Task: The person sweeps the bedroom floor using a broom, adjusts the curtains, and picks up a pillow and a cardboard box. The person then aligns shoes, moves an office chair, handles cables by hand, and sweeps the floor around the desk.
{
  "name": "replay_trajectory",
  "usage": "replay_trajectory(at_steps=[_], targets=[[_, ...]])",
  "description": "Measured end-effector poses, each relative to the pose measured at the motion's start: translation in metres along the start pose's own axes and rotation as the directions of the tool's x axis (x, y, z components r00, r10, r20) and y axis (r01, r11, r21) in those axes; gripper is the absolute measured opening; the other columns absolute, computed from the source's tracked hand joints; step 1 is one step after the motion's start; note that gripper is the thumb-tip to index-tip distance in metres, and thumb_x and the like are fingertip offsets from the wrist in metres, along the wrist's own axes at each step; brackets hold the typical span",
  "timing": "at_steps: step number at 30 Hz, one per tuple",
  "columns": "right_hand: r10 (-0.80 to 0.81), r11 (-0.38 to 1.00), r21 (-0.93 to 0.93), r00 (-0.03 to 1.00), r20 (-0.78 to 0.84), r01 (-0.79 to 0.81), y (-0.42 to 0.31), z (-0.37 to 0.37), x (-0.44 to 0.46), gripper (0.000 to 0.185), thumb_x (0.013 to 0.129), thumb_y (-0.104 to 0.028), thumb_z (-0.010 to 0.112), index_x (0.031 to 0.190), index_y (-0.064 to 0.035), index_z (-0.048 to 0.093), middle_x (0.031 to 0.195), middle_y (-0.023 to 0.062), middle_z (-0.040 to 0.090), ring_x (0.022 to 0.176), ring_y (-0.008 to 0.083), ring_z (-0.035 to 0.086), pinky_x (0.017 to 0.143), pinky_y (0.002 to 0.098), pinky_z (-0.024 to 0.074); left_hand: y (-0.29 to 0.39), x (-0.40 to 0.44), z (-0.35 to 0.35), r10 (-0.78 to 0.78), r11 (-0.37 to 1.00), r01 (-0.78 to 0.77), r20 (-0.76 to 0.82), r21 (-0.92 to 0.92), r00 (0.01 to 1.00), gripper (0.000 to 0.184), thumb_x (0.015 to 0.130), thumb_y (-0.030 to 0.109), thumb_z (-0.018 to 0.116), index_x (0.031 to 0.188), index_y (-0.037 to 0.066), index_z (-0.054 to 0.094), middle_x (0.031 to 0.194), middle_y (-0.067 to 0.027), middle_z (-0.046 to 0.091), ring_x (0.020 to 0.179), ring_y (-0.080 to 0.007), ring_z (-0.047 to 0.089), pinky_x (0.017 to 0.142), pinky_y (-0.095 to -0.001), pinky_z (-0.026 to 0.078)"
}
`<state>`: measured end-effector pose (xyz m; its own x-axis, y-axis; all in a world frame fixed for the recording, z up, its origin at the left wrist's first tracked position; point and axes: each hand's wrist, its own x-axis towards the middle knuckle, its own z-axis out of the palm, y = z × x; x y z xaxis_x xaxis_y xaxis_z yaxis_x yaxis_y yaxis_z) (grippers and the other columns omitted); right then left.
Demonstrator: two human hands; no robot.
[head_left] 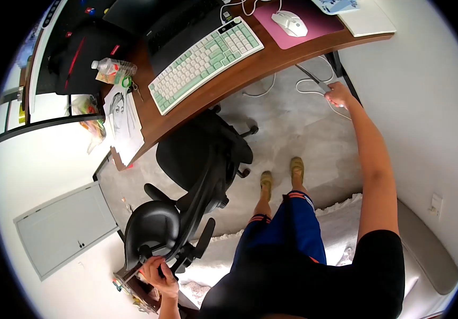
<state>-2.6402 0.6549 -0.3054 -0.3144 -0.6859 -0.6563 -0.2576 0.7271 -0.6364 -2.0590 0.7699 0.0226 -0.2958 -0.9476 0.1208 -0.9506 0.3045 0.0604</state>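
Observation:
My left hand (pixel 161 276) is closed around a black part at the top of the office chair (pixel 192 143), at the lower left. The chair's padded headrest (pixel 153 226) lies just above my fingers. On the right, my arm is stretched out toward the desk. My right hand (pixel 339 95) is closed on the end of a long, slim grey tool (pixel 314 78) that looks like a blade and points up and left. Its exact kind is unclear. A white cable (pixel 302 91) loops on the floor side, close to the tool and my right hand.
The wooden desk (pixel 223 87) carries a green and white keyboard (pixel 205 64), a white mouse (pixel 291 24) on a pink pad (pixel 319 26), a plastic bottle (pixel 114 67) and a drawing (pixel 120 117). Behind me stands a grey bed or sofa (pixel 428 250). A wall closes the right side.

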Motion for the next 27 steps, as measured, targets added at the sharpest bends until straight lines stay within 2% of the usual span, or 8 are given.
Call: replay_trajectory(at_steps=[2, 8, 10, 12, 17, 18, 24, 27], targets=[[-0.017, 0.971, 0.240, 0.990, 0.138, -0.017, 0.014, 0.006, 0.021, 0.007, 0.068, -0.008, 0.055, 0.069, -0.0012, 0.053, 0.054, 0.0033, 0.048, 0.043, 0.0094, 0.044, 0.035, 0.0225, 0.0326, 0.001, 0.002, 0.001, -0.002, 1.000, 0.002, 0.013, 0.019, 1.000, 0.020, 0.080, 0.017, 0.044, 0.071, 0.002, 0.055, 0.079, -0.0101, 0.054, 0.074, -0.0252, 0.048, 0.069, -0.0348, 0.034], [-0.198, 0.945, 0.315, 0.916, 0.348, 0.085, -0.001, 0.089, 0.088, 0.015, 0.070, -0.014, 0.055, 0.064, -0.0027, 0.048, 0.052, 0.0033, 0.046, 0.043, 0.0097, 0.044, 0.033, 0.0241, 0.0299, 0.004, 0.004, 0.003, -0.020, 1.000, 0.018, 0.073, 0.024, 0.997, 0.016, 0.078, 0.013, 0.045, 0.070, 0.002, 0.054, 0.079, -0.0102, 0.053, 0.074, -0.0246, 0.046, 0.068, -0.0348, 0.034], [-0.113, 0.984, -0.093, 0.930, 0.349, 0.154, -0.020, 0.131, 0.117, 0.016, 0.072, -0.017, 0.054, 0.071, -0.0014, 0.053, 0.063, 0.0082, 0.056, 0.056, 0.0177, 0.056, 0.043, 0.0300, 0.0423, 0.001, 0.000, 0.002, -0.063, 0.995, 0.052, 0.123, 0.088, 0.990, 0.015, 0.078, 0.013, 0.046, 0.071, 0.002, 0.053, 0.081, -0.0115, 0.051, 0.075, -0.0259, 0.046, 0.068, -0.0354, 0.033], [-0.317, 0.817, -0.518, 0.948, -0.039, 0.252, -0.019, 0.188, 0.133, 0.019, 0.075, -0.018, 0.051, 0.085, -0.0031, 0.058, 0.086, 0.0131, 0.061, 0.080, 0.0254, 0.060, 0.062, 0.0363, 0.0492, 0.007, 0.003, 0.005, -0.036, 0.996, 0.027, 0.105, 0.084, 0.994, 0.017, 0.080, 0.012, 0.044, 0.069, 0.000, 0.049, 0.077, -0.0140, 0.049, 0.075, -0.0292, 0.047, 0.069, -0.0389, 0.035], [-0.011, 0.939, -0.344, 1.000, -0.006, 0.008, -0.033, 0.199, 0.122, 0.027, 0.079, -0.017, 0.048, 0.103, -0.0084, 0.056, 0.108, 0.0114, 0.055, 0.099, 0.0272, 0.054, 0.077, 0.0391, 0.0469, -0.007, -0.008, 0.011, -0.022, 0.997, 0.015, 0.083, 0.077, 0.996, 0.010, 0.076, 0.010, 0.048, 0.076, 0.001, 0.052, 0.076, -0.0117, 0.049, 0.075, -0.0249, 0.047, 0.069, -0.0344, 0.038], [0.019, 0.949, -0.314, 1.000, -0.015, -0.023, -0.028, 0.193, 0.118, 0.027, 0.080, -0.017, 0.048, 0.104, -0.0087, 0.056, 0.108, 0.0114, 0.055, 0.099, 0.0277, 0.054, 0.077, 0.0385, 0.0470, 0.001, 0.009, 0.005, 0.136, 0.986, -0.148, 0.159, 0.072, 0.978, 0.021, 0.082, 0.012, 0.045, 0.065, 0.003, 0.052, 0.061, -0.0119, 0.049, 0.055, -0.0242, 0.047, 0.051, -0.0330, 0.037], [0.215, 0.967, -0.092, 0.954, -0.209, -0.238, 0.041, 0.170, 0.119, 0.028, 0.081, -0.021, 0.048, 0.107, -0.0108, 0.055, 0.110, 0.0097, 0.054, 0.100, 0.0272, 0.054, 0.077, 0.0372, 0.0474, 0.009, 0.008, 0.010, 0.182, 0.970, -0.198, 0.121, 0.142, 0.976, 0.025, 0.082, 0.016, 0.044, 0.061, 0.004, 0.050, 0.061, -0.0128, 0.051, 0.056, -0.0297, 0.047, 0.076, -0.0476, 0.037], [0.393, 0.919, 0.122, 0.896, -0.207, -0.375, 0.056, 0.133, 0.097, 0.030, 0.081, -0.025, 0.048, 0.107, -0.0112, 0.054, 0.111, 0.0096, 0.054, 0.100, 0.0263, 0.054, 0.078, 0.0384, 0.0467, -0.008, 0.002, 0.019, 0.251, 0.963, -0.250, 0.009, 0.095, 0.968, 0.027, 0.082, 0.019, 0.047, 0.060, 0.003, 0.051, 0.060, -0.0117, 0.053, 0.057, -0.0263, 0.049, 0.066, -0.0404, 0.041]])
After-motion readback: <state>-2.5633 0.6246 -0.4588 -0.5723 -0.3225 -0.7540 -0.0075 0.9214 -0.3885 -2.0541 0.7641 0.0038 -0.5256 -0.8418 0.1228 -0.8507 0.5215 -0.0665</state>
